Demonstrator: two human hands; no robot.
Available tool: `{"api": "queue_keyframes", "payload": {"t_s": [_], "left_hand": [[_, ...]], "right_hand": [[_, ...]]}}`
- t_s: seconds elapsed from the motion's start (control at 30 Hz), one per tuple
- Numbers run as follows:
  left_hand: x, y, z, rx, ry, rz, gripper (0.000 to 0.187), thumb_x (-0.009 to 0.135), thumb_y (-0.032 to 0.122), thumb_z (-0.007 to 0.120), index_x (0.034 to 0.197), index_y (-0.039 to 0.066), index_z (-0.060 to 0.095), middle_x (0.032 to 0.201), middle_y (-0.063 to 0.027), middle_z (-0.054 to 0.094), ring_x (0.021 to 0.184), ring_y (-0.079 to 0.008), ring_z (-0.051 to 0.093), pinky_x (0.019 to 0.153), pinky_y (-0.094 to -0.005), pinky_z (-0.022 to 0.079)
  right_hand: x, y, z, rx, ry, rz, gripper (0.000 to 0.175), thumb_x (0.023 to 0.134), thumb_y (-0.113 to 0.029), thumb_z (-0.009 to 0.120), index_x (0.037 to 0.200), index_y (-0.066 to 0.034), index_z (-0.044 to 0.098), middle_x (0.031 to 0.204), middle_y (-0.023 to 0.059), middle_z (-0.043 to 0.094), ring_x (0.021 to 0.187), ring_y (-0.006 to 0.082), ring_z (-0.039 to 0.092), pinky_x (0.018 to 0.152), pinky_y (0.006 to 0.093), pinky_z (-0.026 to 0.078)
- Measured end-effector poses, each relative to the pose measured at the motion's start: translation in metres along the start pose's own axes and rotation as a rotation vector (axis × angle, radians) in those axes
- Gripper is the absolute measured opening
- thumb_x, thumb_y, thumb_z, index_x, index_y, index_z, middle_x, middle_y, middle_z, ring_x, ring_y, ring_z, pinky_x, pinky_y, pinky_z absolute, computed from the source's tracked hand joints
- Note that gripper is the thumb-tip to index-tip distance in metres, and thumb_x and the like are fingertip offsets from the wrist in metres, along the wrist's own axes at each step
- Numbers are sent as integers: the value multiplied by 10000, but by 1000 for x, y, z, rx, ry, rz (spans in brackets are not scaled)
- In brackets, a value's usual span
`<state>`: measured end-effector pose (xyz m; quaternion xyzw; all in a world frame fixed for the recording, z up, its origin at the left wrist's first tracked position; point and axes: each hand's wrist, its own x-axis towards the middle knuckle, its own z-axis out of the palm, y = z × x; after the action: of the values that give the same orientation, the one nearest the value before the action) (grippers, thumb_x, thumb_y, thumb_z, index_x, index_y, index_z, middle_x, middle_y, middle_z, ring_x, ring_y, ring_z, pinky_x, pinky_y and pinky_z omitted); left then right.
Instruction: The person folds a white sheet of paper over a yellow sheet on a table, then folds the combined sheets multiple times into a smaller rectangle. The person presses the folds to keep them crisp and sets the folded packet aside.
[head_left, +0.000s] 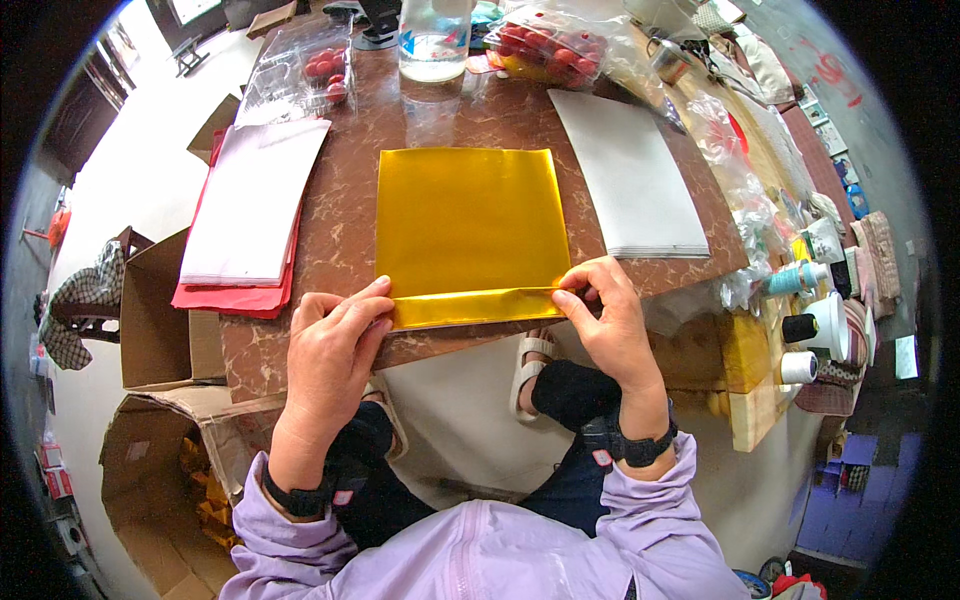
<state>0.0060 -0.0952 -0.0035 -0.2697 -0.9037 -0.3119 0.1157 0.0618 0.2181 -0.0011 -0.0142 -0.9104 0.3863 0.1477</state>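
A sheet of shiny gold foil paper (471, 217) lies on the brown marbled tabletop, its near edge folded over into a narrow strip. My left hand (337, 349) pinches the left end of that fold between thumb and fingers. At the fold's right end, my right hand (611, 322) grips the paper with thumb and bent fingers. White sheets (255, 202) lie on red paper (225, 298) to the left. Another stack of white sheets (637, 180) rests on the right of the table.
Clear boxes of red fruit (551, 52) and a clear plastic container (433, 45) stand at the far edge. Cardboard boxes (154, 315) stand left of the table, one holding folded gold pieces (214, 510). Thread spools (799, 367) and plastic bags (739, 187) are at right.
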Motion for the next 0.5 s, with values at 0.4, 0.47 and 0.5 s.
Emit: {"api": "queue_keyframes", "payload": {"t_s": [0.4,0.47,0.5], "left_hand": [[1,6,17,291,-34,352,401,852,40,599,1241,72,690,1299,-81,661,1199,-313,629,1050,-415,526],[0,12,20,290,-43,331,463,852,12,593,1307,61,665,1328,-103,660,1188,-319,644,1024,-403,545],[-2,16,20,328,-32,315,490,846,36,612,1334,63,649,1342,-114,654,1198,-319,639,1023,-397,545]], "right_hand": [[1,10,3,73,28,-34,142,862,-88,789,937,-21,688,927,102,638,828,242,643,742,363,538],[1,12,4,59,41,-41,142,861,-89,792,938,-24,692,927,100,639,829,241,644,744,361,543],[1,13,5,58,45,-52,142,861,-90,793,938,-25,694,927,99,639,830,240,645,745,360,545]]}}
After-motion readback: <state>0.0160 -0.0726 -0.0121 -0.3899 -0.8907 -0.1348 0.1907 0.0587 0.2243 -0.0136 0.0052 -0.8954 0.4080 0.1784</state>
